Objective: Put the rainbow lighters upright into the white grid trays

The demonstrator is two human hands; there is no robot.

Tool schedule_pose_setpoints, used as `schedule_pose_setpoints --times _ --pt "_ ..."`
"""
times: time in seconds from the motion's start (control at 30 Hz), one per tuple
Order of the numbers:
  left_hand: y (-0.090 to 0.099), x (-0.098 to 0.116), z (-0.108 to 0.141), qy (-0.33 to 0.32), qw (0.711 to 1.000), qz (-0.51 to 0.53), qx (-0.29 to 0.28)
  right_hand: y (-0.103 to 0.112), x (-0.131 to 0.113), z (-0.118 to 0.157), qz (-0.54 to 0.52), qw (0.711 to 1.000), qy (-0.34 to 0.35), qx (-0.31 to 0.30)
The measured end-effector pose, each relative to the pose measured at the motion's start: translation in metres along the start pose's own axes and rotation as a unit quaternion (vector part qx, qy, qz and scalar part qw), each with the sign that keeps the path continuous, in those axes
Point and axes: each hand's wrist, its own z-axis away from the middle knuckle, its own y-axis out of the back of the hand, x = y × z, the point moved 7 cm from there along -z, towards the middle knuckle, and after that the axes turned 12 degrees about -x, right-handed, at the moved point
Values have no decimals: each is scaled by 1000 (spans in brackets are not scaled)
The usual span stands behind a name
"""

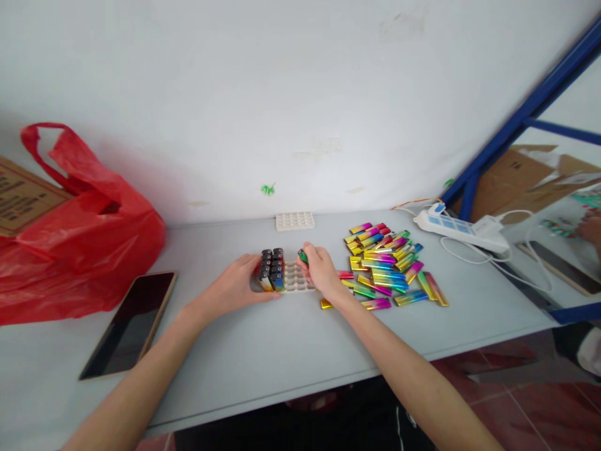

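A cream tray [295,277] with rows of round holes lies mid-table. Two columns of black-topped lighters [272,270] stand upright at its left end. My left hand [240,282] is wrapped round that end, its thumb along the front edge. Over the right part of the tray, my right hand [320,269] is closed on a lighter [303,255] whose green end shows; the rest of it is hidden by the fingers. Beside this hand lies a loose pile of shiny lighters [382,263] in gold, blue, pink, green and red.
A second cream tray [295,220] lies near the wall. On the left are a red plastic bag [94,244], a cardboard box [28,197] and a dark tablet [129,326]. A white power strip [462,230] with cables lies by the blue metal frame [516,113] at right.
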Motion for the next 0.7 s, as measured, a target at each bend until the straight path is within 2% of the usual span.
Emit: schedule_pose_setpoints --times 0.17,0.37,0.53,0.7 --pt "1 2 0 -5 1000 15 -4 6 1 2 -15 999 -23 37" --pt "1 2 -1 1 1000 11 -3 5 -1 2 15 1000 8 19" --pt "1 6 0 3 1000 -3 -14 6 -1 3 59 998 19 30" --pt "1 5 0 -5 1000 -4 -4 6 -6 7 53 998 27 28"
